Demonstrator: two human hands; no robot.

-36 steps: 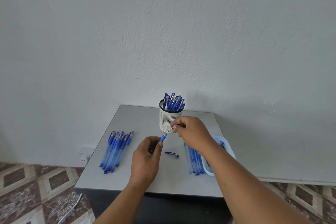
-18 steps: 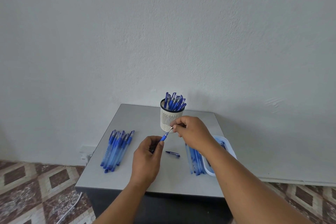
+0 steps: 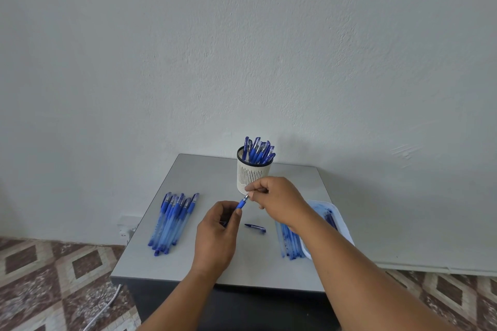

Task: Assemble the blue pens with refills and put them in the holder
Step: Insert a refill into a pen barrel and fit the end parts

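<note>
Matt grey table point(image 3: 204, 169), translucent plastic pens point(image 3: 172, 220)

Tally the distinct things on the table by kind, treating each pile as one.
Pen holder: 1
Pile of pens: 1
Pile of refills: 1
Loose cap: 1
Tray: 1
Pen held in the left hand and right hand: 1
Total: 6

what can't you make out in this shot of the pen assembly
Head view, the only one:
- Most of the pen: the left hand covers its barrel; only the blue grip and tip show.
- The tip piece: the right hand fingers pinch it, too small to tell how far it is seated.
- Tray contents: the right forearm covers most.
- Holder inside: its wall hides the pens' lower ends.
</note>
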